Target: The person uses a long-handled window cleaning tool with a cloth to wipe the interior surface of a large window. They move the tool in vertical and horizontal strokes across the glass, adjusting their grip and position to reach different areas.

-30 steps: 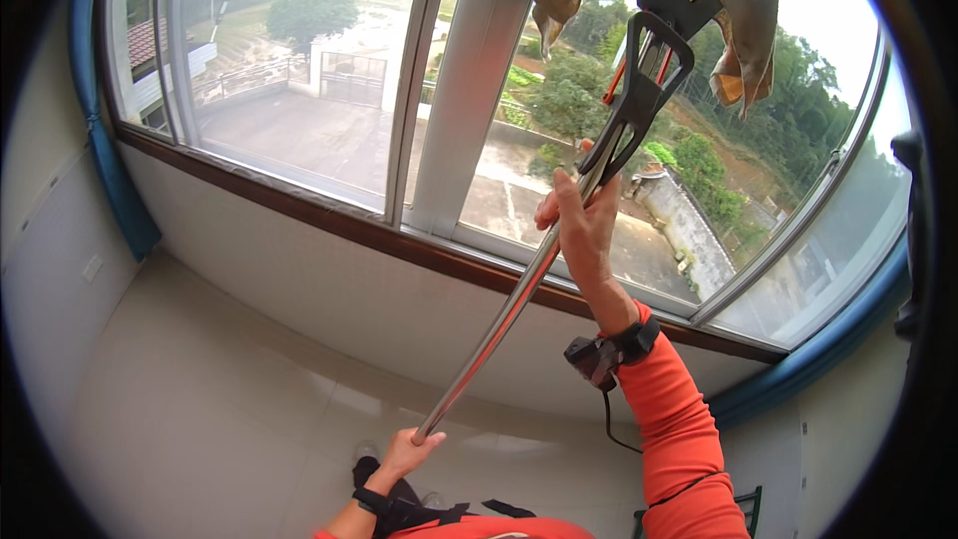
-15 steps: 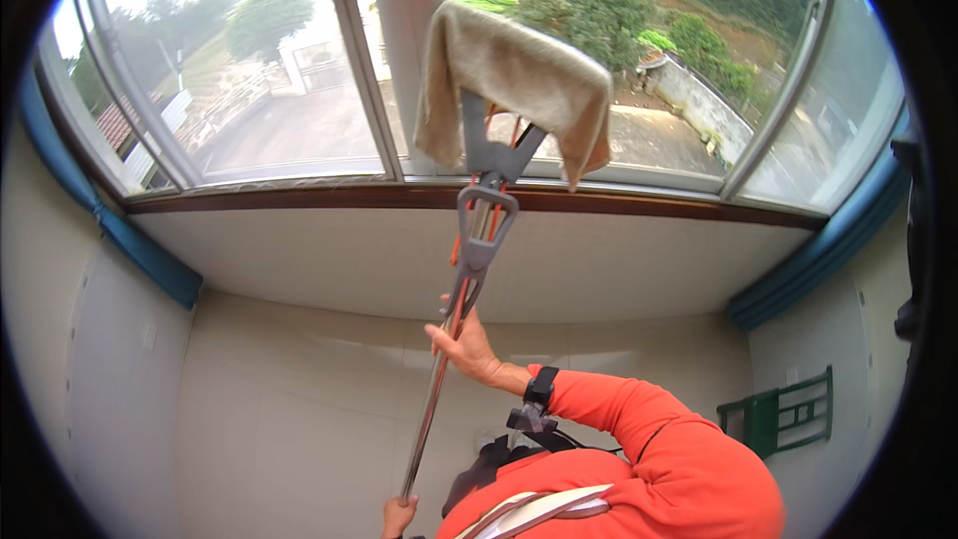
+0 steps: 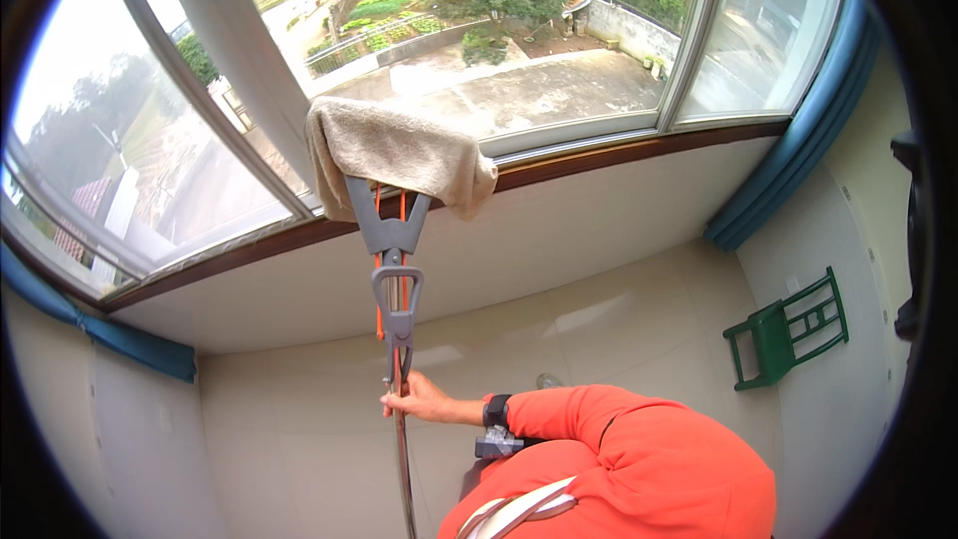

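My right hand [image 3: 422, 400] is closed around the metal pole of a squeeze mop [image 3: 391, 236], just below its grey lever handle. The mop points away from me with its head up. A beige cloth [image 3: 404, 152] hangs over the head and hides most of it; grey forked arms and orange rods show beneath. The cloth is in front of the window frame and sill, and I cannot tell whether it touches them. The pole's lower end runs out of the picture at the bottom. My left hand is out of view.
Sliding windows [image 3: 559, 90] span the wall above a dark brown sill [image 3: 599, 159]. Blue curtains hang at the left [image 3: 130, 341] and right [image 3: 788, 165]. A green chair [image 3: 770, 341] stands by the right wall on the tiled floor [image 3: 299, 429].
The mop head and cloth have come down and left, from in front of the glass to the sill. My view has turned, and my left hand has left the picture.
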Demonstrator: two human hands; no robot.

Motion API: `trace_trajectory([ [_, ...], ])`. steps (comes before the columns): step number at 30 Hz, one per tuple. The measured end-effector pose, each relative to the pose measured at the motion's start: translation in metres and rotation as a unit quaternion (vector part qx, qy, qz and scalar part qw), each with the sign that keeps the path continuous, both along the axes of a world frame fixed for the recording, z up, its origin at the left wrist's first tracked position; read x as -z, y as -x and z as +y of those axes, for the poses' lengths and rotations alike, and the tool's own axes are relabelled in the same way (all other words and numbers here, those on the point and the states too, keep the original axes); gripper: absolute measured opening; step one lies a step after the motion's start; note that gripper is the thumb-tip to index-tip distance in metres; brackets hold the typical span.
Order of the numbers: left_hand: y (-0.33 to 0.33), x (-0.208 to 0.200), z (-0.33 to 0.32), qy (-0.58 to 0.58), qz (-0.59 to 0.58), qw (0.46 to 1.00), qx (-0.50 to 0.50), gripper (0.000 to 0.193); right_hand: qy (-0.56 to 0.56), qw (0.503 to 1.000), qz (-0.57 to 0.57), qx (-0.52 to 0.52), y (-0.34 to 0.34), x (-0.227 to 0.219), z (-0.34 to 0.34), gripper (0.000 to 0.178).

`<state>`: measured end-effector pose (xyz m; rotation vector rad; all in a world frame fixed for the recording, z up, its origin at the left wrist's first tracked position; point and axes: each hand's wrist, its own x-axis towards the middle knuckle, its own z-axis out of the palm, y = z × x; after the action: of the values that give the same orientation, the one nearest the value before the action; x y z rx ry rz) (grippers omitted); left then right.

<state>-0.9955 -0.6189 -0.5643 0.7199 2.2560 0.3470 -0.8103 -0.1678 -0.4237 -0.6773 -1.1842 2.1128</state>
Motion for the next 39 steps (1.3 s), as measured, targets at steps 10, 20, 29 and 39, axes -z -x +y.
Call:
trace_trajectory([
  [10, 0.004, -0.058, 0.029, 0.044, 0.153, 0.987, -0.030, 0.040, 0.045, 0.998, 0.047, 0.008, -0.046, -0.040, 0.016, 0.025],
  [20, -0.078, -0.085, 0.160, -0.086, 0.275, 0.955, 0.068, 0.024, 0.015, 0.986, 0.072, 0.148, -0.209, -0.061, 0.070, 0.020],
  [29, -0.058, -0.118, 0.274, -0.147, 0.397, 0.902, 0.082, 0.035, -0.004, 0.965, 0.101, 0.241, -0.256, -0.091, 0.124, 0.016],
  [39, -0.030, -0.148, 0.248, -0.206, 0.413, 0.887, 0.018, 0.035, 0.025, 0.971, 0.090, 0.219, -0.194, -0.104, 0.116, 0.015],
])
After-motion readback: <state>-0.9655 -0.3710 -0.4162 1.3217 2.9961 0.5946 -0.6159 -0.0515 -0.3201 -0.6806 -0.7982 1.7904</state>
